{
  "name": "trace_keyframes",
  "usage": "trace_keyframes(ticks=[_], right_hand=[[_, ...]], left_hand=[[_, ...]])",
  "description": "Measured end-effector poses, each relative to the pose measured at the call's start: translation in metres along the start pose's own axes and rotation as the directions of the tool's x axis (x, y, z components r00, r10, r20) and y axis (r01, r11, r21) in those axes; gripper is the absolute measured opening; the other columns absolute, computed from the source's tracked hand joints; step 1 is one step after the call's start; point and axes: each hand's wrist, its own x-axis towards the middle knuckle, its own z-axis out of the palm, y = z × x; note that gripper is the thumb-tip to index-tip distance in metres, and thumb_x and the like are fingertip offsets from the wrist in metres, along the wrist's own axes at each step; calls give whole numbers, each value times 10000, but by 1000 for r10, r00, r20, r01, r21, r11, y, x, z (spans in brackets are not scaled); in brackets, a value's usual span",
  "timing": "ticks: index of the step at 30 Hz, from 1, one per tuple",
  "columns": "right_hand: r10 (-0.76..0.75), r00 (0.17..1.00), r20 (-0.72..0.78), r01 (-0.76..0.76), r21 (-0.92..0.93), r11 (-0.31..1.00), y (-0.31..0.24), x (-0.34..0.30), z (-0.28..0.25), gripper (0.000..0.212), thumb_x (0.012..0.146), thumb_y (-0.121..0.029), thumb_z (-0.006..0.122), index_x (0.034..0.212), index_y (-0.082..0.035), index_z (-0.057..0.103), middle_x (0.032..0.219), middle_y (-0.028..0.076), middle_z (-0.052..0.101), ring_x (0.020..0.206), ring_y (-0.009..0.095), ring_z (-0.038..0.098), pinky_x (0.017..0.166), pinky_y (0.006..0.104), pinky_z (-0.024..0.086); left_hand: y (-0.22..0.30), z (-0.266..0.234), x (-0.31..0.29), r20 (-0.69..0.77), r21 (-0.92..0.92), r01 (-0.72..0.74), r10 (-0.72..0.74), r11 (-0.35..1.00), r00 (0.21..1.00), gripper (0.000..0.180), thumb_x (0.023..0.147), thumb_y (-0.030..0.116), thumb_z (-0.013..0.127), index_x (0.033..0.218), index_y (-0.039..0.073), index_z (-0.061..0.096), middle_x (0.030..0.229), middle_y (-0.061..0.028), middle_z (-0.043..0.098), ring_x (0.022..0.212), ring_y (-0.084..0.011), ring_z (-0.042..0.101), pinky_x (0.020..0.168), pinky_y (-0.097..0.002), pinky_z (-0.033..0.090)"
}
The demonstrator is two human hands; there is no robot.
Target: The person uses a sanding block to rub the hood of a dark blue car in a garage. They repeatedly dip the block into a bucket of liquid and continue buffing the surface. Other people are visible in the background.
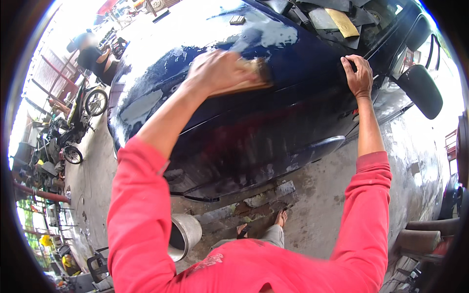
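My left hand [220, 71] is closed around a long wooden sanding block [242, 88], pressed to the dark blue car hood [293, 78]. Both hand and block are smeared by motion, and the block's underside is hidden. Pale grey and whitish patches [278, 33] cover parts of the hood. On the hood's rear edge, near the windshield, my right hand [359, 77] rests with nothing in it, thumb and fingers apart.
A small block [237, 20] lies farther up the hood. Sheets and scraps [337, 22] are piled by the windshield. The side mirror [421, 92] juts out at right. A bucket [188, 234] stands near my feet. Another person [95, 58] sits at left beside a motorcycle [78, 119].
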Motion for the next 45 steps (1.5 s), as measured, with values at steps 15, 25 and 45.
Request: trace_keyframes(ticks=[15,25,45], right_hand=[[2,997,82,1,-46,999,-3,9,-5,513,1020,-605,640,1121,-121,778,1166,66,783,1186,292,690,1055,433,487],[84,995,49,-80,-73,994,1,5,5,417,1038,-565,637,1080,-178,786,1139,6,780,1182,258,682,1033,418,481],[33,997,77,-33,-5,999,2,10,1,437,1062,-535,621,1077,-128,779,1136,57,777,1138,295,686,1022,427,488]], left_hand=[[-6,21,34,-70,-77,-176,171,981,983,712,817,736,770,963,39,776,844,-203,766,869,-390,776,771,-476,603],[-50,10,-4,-58,42,-125,127,991,990,649,815,694,804,871,51,725,758,-186,737,745,-375,759,693,-487,596],[-66,9,6,3,-70,-196,197,978,980,702,793,757,759,927,70,807,875,-169,789,823,-382,776,748,-468,614]])
